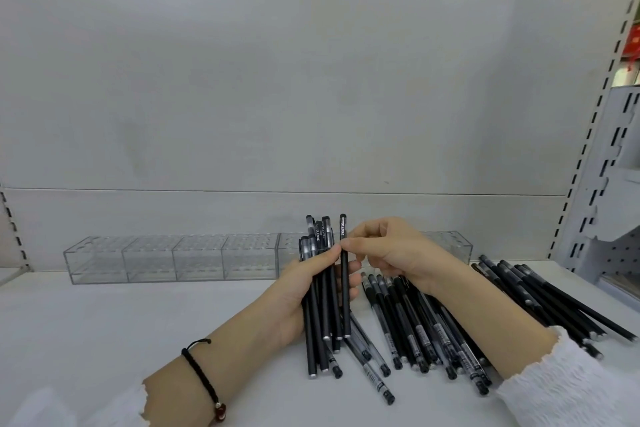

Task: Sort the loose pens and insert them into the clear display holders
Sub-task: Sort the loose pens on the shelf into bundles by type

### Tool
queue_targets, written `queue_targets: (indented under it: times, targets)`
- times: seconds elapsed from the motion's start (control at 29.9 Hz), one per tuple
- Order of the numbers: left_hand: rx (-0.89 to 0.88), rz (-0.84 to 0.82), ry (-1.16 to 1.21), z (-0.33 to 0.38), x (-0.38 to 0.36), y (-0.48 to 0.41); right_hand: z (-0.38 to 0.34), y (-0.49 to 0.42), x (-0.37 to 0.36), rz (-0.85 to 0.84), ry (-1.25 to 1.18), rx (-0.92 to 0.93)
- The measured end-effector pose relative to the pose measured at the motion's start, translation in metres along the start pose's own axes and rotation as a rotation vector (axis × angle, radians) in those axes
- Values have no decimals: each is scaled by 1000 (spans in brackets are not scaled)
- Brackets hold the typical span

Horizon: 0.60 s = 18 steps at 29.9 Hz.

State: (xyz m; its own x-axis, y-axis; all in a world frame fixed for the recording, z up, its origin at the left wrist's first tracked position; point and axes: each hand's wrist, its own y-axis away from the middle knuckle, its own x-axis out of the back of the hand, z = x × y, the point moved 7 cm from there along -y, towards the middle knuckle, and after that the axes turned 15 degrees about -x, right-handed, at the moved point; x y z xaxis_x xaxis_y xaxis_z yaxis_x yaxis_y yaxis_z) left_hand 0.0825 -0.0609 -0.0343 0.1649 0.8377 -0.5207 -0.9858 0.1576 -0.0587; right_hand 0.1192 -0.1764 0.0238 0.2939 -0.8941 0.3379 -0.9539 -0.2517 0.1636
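Note:
My left hand (pixel 304 291) grips a bundle of black pens (pixel 322 308) held upright over the white shelf. My right hand (pixel 391 253) pinches one black pen (pixel 344 288) at the right side of that bundle, just below its printed top. A pile of loose pens (pixel 426 333) lies on the shelf under my right wrist, some matte black, some with clear barrels. More black pens (pixel 540 295) fan out to the right. Behind my hands a row of clear display holders (pixel 166 258) stands against the back wall; their holes look empty.
The white shelf surface (pixel 104 322) stretches left of my hands. A slotted white upright (pixel 588 149) and shelf brackets stand at the right. The grey back panel (pixel 277 97) rises behind the holders. The right end of the holder row (pixel 450 246) shows behind my right hand.

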Motion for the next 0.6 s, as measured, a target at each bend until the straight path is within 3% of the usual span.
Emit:
queue_targets:
  times: [0.37,0.53,0.6]
  targets:
    - [-42,-52,-25,1,0,-2,-2,0,5,-69,118,40]
    - [-41,-26,-32,0,-1,-1,6,-6,23,206,718,47]
    - [-61,-22,13,1,-1,-2,14,-8,24,244,899,7]
